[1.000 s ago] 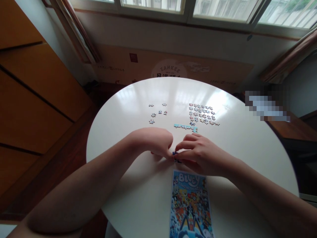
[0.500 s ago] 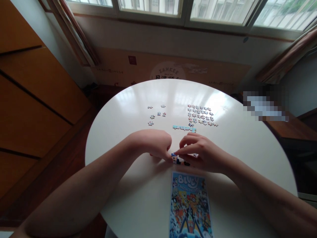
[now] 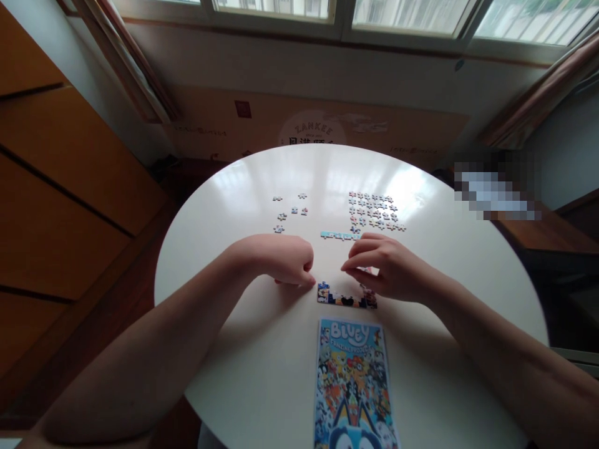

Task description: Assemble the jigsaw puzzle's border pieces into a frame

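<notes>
A partly joined jigsaw strip [image 3: 347, 300], dark with some colour, lies in front of the booklet-like picture sheet. My left hand [image 3: 289, 259] is curled closed, its thumb tip just left of the strip and apart from it; nothing shows in it. Above the strip's right part hovers my right hand [image 3: 384, 265], thumb and forefinger apart with nothing visible between them. It partly covers the strip's right end. Farther back lies a light blue joined puzzle strip [image 3: 337, 236], its right end near my right fingers.
Loose puzzle pieces [image 3: 372, 212] stand in rows at the back right of the white round table [image 3: 224, 206]. Several more pieces [image 3: 294, 210] are scattered at the back left. A colourful "Bluey" picture sheet [image 3: 355, 380] lies nearest me. Windows and a wall are beyond.
My right hand has lifted back and off the dark strip, its fingers opening. My left thumb has drawn away from the strip's left end. The camera view has shifted slightly.
</notes>
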A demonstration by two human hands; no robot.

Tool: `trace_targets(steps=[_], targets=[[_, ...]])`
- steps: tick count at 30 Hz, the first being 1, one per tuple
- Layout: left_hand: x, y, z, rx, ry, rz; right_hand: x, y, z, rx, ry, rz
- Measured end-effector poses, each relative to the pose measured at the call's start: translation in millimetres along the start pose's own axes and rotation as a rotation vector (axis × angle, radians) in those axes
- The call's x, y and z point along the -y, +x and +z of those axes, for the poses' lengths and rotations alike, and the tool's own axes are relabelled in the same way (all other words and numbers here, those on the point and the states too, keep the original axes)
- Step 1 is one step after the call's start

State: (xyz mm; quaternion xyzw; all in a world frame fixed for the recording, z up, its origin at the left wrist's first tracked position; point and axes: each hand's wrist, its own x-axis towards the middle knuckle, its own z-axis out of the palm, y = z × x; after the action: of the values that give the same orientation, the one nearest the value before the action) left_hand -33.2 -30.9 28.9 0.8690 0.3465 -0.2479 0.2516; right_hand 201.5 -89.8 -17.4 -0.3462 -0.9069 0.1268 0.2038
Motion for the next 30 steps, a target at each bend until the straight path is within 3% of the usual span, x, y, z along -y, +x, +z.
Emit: trace_targets(steps=[4, 6, 15, 27, 30], targets=[[1, -1, -3.5, 0.019, -0.012, 0.003, -18, -7, -9, -0.192, -0.089, 0.177], [0, -1, -4.1, 0.030, -0.030, 0.000, -25, -11, -13, -0.220, -0.090, 0.237], [3, 7, 2.1, -0.022, -0.009, 0.005, -27, -13, -19, -0.148, -0.087, 0.383], [-1, 6, 0.1, 0.009, -0.068, -0.008, -40, -20, -19, -0.109, -0.023, 0.429], [1, 9, 0.2, -0.075, -0.043, -0.007, -40, -21, -18, -0.151, -0.034, 0.467]])
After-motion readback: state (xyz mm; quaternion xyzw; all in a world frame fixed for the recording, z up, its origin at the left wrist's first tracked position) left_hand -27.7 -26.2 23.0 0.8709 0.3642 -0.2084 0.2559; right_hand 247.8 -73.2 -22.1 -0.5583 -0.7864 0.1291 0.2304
